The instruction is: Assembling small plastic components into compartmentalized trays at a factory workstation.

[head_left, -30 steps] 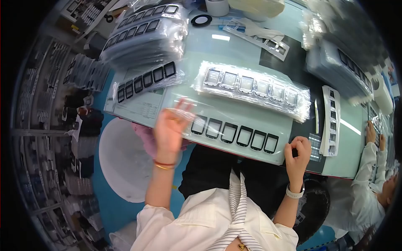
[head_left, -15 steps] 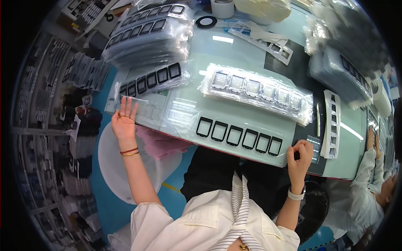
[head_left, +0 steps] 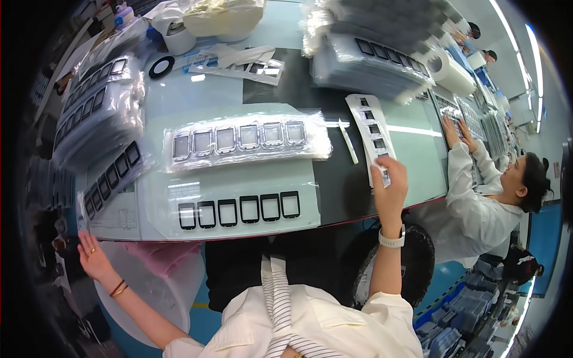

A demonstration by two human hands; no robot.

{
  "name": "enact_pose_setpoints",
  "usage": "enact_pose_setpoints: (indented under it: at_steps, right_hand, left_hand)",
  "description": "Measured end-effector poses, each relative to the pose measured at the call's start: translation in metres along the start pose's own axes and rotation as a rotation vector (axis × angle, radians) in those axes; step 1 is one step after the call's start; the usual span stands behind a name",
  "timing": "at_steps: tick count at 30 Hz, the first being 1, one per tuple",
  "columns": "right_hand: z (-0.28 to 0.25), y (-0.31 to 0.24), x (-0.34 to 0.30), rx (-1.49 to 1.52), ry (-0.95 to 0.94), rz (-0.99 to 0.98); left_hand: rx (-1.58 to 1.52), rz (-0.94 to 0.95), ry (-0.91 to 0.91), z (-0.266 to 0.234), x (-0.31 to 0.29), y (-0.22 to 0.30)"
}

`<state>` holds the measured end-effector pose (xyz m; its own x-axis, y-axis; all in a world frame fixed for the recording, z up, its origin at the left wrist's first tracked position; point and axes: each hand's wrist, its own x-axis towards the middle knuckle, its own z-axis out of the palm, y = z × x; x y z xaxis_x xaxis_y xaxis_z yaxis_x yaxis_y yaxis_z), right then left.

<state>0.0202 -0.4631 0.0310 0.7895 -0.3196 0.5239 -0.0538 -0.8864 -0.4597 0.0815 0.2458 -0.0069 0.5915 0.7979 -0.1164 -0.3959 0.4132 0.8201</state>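
Note:
My right hand (head_left: 391,182) is at the near end of a white strip with square cut-outs (head_left: 373,126), its fingers curled and pinching at the strip's edge. At the far left, my left hand (head_left: 94,258) is held off the table's front edge, fingers spread and holding nothing. Between the hands, a row of black square frames (head_left: 249,209) lies along the front of the table. Behind that row rests a stack of clear plastic trays with rectangular pieces (head_left: 239,141). A white pen-like knife (head_left: 348,142) lies left of the strip, on a dark mat (head_left: 335,191).
Bagged tray stacks stand at the left (head_left: 98,113) and back right (head_left: 364,65). A black tape ring (head_left: 161,67) and white cut-out scraps (head_left: 256,68) lie at the back. Another tray of black frames (head_left: 112,179) is at left. A co-worker (head_left: 486,173) works at right.
My view has swung to the right. My right hand has gone from the table's front edge to the white strip. My left hand stays open near the table's left corner, now lower.

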Motion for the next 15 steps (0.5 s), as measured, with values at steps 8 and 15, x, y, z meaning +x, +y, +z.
enact_pose_setpoints:
  at_steps: [8,15]
  right_hand:
    - [0.008,0.051,0.006,-0.201,-0.063,0.189]
    - [0.006,0.051,0.017,-0.158,-0.006,0.158]
  left_hand:
    - [0.064,0.285,-0.056,0.024,-0.04,0.038]
    - [-0.008,0.236,-0.429,0.035,-0.045,0.043]
